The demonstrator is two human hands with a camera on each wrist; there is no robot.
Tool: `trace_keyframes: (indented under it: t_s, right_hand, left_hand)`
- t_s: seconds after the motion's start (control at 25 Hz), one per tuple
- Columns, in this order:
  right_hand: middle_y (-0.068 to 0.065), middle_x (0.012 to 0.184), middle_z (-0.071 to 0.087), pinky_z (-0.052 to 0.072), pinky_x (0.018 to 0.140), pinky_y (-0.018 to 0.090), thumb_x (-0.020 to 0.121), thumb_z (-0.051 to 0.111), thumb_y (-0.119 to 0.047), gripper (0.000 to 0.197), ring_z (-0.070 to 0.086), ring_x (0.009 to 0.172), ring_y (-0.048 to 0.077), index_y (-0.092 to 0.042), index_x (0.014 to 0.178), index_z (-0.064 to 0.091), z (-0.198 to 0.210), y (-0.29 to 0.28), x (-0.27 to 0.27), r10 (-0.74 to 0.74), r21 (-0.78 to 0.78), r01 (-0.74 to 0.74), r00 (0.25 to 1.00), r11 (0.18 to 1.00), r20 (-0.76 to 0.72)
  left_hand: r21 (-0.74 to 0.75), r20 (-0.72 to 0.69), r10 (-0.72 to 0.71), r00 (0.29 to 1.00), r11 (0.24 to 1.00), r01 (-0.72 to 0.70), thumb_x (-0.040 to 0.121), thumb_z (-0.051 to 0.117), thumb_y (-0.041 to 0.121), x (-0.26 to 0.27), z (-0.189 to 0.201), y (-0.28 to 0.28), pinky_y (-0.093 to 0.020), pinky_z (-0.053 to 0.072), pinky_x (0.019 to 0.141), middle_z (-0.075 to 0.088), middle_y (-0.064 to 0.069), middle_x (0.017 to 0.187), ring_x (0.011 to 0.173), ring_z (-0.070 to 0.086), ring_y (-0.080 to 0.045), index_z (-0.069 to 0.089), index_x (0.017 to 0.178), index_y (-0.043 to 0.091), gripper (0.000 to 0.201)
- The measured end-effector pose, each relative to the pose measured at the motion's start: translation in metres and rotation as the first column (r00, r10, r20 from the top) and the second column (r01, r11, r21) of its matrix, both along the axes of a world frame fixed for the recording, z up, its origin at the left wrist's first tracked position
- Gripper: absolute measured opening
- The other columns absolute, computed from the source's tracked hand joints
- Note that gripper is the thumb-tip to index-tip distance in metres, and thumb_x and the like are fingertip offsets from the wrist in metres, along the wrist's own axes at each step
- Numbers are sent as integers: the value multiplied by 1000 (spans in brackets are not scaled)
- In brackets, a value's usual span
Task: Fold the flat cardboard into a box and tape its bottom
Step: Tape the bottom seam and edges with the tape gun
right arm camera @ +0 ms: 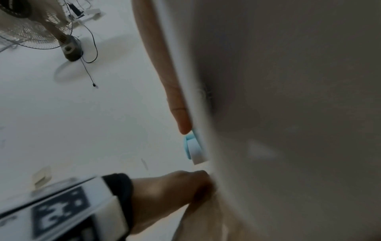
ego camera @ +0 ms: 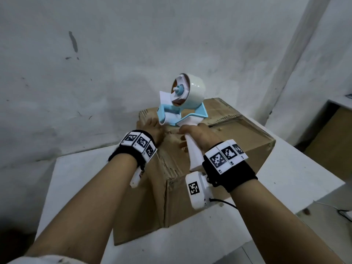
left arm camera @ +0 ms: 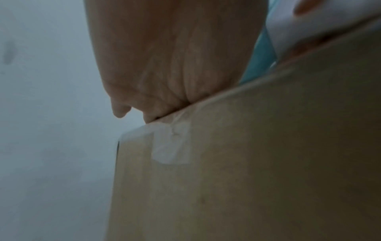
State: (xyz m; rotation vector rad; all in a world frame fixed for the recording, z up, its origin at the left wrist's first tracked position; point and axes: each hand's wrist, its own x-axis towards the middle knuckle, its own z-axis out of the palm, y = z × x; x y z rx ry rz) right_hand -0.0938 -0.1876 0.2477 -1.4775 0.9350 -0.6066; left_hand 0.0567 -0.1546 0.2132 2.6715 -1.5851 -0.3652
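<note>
The brown cardboard box (ego camera: 219, 141) sits on the white table (ego camera: 297, 178), the left hand (ego camera: 152, 128) lies flat on its far left edge, and the right hand (ego camera: 198, 135) grips the blue and white tape dispenser (ego camera: 182, 103), so pull slow and straight.

The head camera looks down from above at the box (ego camera: 219, 149) on the bench (ego camera: 285, 178). Each wrist camera sits very close to the box's side. All three see the box.
</note>
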Motion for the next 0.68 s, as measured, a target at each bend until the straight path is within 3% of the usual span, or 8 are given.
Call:
trace_keyframes:
  t_s: [0.08, 0.16, 0.24, 0.32, 0.4, 0.48, 0.56, 0.68]
  right_hand:
    - [4, 69, 58, 51, 52, 26, 77, 62, -1, 10, 60, 66, 23, -9, 81, 58, 5, -7, 0, 5, -34, -4, 999, 999, 37]
    - [3, 68, 56, 47, 39, 17, 78, 61, 4, 22, 58, 60, 19, -3, 98, 56, 7, -12, 4, 20, -45, -17, 998, 999, 61]
    - [5, 67, 54, 44, 36, 15, 78, 59, 5, 29, 58, 54, 17, -1, 106, 53, 8, -12, 8, 33, -30, -32, 998, 999, 49]
    - [13, 59, 48, 41, 39, 19, 81, 53, 2, 7, 52, 46, 24, 1, 87, 51, 10, -10, 15, 85, 106, -91, 995, 990, 53]
    - [15, 49, 43, 40, 43, 20, 83, 48, 0, 17, 45, 40, 25, -3, 66, 46, 11, -14, 21, 42, 213, -67, 992, 975, 119]
    - [10, 40, 50, 43, 38, 18, 82, 52, 1, 13, 50, 32, 17, -1, 69, 50, 11, -18, 30, -74, 192, 42, 985, 981, 159]
    - [4, 32, 48, 39, 33, 14, 79, 55, 1, 6, 45, 24, 10, -1, 74, 53, 11, -19, 37, -120, 117, 104, 983, 988, 136]
    - [6, 33, 43, 29, 32, 10, 79, 54, 1, 17, 34, 19, 9, -2, 63, 48, 31, -35, 37, -210, 12, 211, 968, 978, 138]
  left_hand:
    - [-24, -79, 29, 996, 999, -31, 101, 14, 29, -9, -4, 3, -56, -4, 115, -4, 0, 160, 148, -7, -19, 1, 151, 20, 52]
    - [-35, -54, 48, 997, 998, -50, 101, 16, 31, -12, -8, 4, -58, -5, 114, -3, 0, 160, 148, -5, -19, 0, 151, 19, 54]
    - [-38, -37, 60, 998, 997, -61, 101, 16, 31, -15, -10, 4, -58, -6, 114, -3, -1, 160, 148, -5, -18, -1, 151, 17, 55]
    - [-44, -22, 77, 997, 996, -78, 101, 12, 32, -16, -11, 6, -58, -7, 114, -4, -2, 160, 148, -5, -17, -3, 151, 14, 55]
    - [-35, -7, 89, 996, 995, -89, 100, 11, 33, -18, -9, 8, -57, -8, 114, -5, -2, 160, 148, -6, -16, -4, 150, 11, 56]
    - [-8, 23, 89, 996, 996, -89, 100, 12, 36, -21, -8, 8, -58, -8, 114, -6, -3, 160, 148, -6, -17, -5, 149, 10, 58]
    - [51, 59, 88, 994, 995, -91, 100, 13, 40, -22, -5, 7, -59, -9, 113, -7, -4, 160, 148, -7, -18, -5, 149, 10, 61]
    - [142, 116, 70, 991, 986, -87, 99, 14, 42, -24, -2, 3, -59, -9, 113, -9, -5, 159, 148, -10, -19, -5, 150, 10, 63]
